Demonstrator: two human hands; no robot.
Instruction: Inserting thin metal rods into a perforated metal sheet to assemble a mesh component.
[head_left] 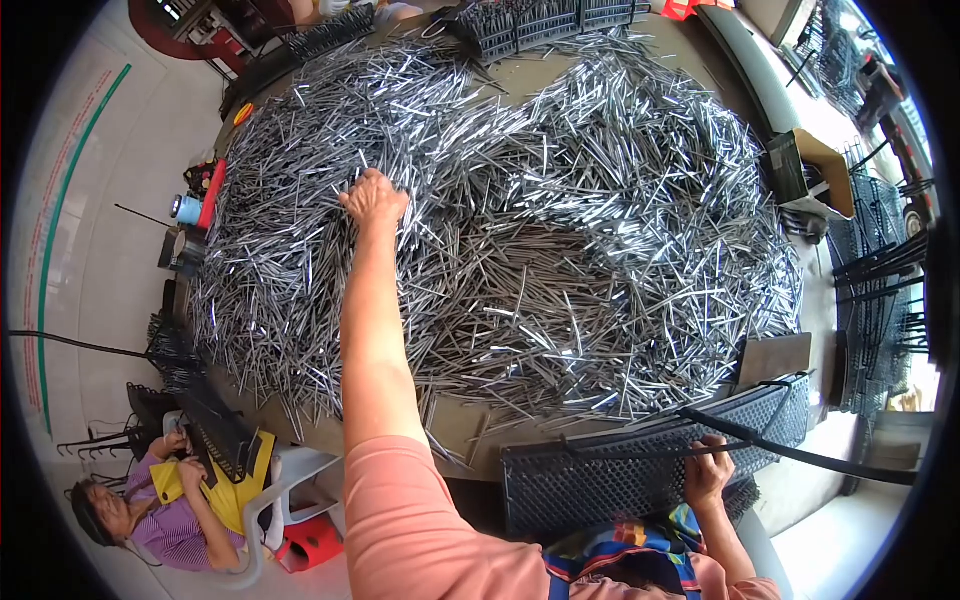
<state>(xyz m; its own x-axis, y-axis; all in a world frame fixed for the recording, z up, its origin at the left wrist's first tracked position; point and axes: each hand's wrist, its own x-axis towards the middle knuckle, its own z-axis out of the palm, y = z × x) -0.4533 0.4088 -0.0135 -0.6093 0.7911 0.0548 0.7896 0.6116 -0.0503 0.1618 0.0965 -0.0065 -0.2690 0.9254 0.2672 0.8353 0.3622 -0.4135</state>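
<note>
A large heap of thin silvery metal strips [480, 310] covers most of the table. My left hand [375, 200] reaches far into its left middle, back of the hand up and fingers curled down among the strips. What those fingers hold, if anything, is hidden. At the near right edge of the table lies a long, slightly curved black mesh panel [620, 475] with small holes. Closed over its near part is my right hand [708, 468]. A black flat band [800, 455] runs across the panel's upper right and off to the right.
A flat brown board [775, 358] lies at the heap's right edge, and an open cardboard box [820, 175] stands farther back. Dark slatted racks [550, 28] line the far edge. At lower left sits another person [180, 510] in a purple striped top, handling a black piece.
</note>
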